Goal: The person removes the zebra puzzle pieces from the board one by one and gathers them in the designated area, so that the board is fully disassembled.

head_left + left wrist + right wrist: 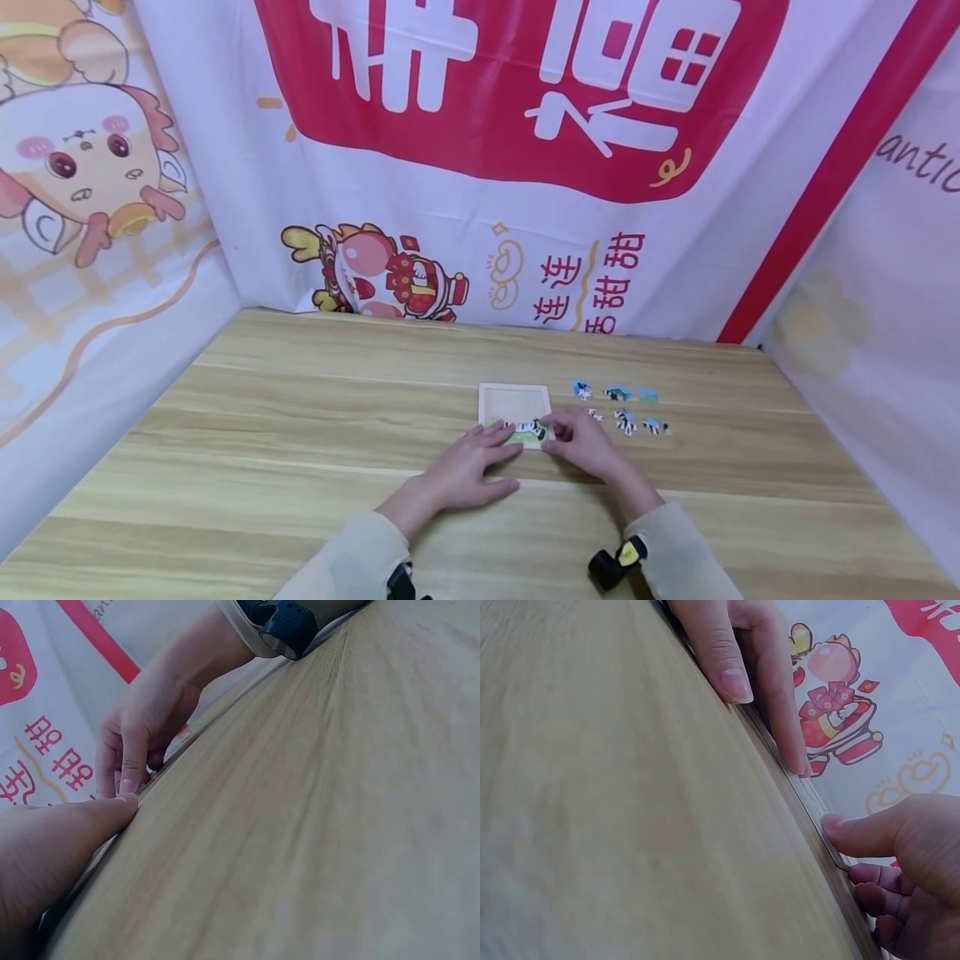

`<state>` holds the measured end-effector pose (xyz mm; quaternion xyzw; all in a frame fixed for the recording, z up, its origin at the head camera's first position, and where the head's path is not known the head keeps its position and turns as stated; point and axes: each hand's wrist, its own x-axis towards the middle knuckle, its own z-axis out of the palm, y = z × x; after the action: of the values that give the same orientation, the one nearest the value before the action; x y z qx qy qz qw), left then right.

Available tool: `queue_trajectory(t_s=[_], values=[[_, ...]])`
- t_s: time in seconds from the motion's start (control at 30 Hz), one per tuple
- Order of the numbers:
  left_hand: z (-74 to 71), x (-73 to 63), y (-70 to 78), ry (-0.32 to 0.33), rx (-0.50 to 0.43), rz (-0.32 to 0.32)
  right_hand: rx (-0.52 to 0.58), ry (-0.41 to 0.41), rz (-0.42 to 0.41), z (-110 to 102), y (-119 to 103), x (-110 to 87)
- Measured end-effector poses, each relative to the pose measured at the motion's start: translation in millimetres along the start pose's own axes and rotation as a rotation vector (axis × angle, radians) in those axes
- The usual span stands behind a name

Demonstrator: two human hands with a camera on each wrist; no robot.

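A shallow, light wooden puzzle tray [514, 395] lies on the table, with zebra-patterned puzzle pieces [528, 429] along its near side. My left hand [468, 471] rests its straight fingertips on the tray's near left part, with the thumb [101, 817] spread away toward me. At the tray's near right corner, my right hand [585, 448] has its thumb and index finger set against the edge beside the end piece. The thumb [862, 832] touches the tray edge and the other fingers curl. Whether it pinches a piece or the tray is hidden.
Several loose puzzle pieces [626, 422] lie in two rows right of the tray, the nearer row partly behind the right hand. The wooden table [300, 433] runs back to a printed cloth [480, 250]. A black wrist camera [611, 568] sits by the right sleeve.
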<state>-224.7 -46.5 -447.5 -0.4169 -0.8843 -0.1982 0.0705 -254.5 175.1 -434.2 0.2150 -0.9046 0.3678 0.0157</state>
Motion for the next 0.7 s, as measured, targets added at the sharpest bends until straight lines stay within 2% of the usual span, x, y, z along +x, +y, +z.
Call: queue_trajectory(t_s=[0.3, 0.7], values=[[-1.2, 2.1, -0.5, -0.018, -0.017, -0.011, 0.002, 0.024, 0.069, 1.1, -4.9, 1.0], [-2.5, -1.0, 0.2, -0.021, -0.032, -0.008, 0.064, 0.096, 0.137, 7.1, -8.2, -0.4]])
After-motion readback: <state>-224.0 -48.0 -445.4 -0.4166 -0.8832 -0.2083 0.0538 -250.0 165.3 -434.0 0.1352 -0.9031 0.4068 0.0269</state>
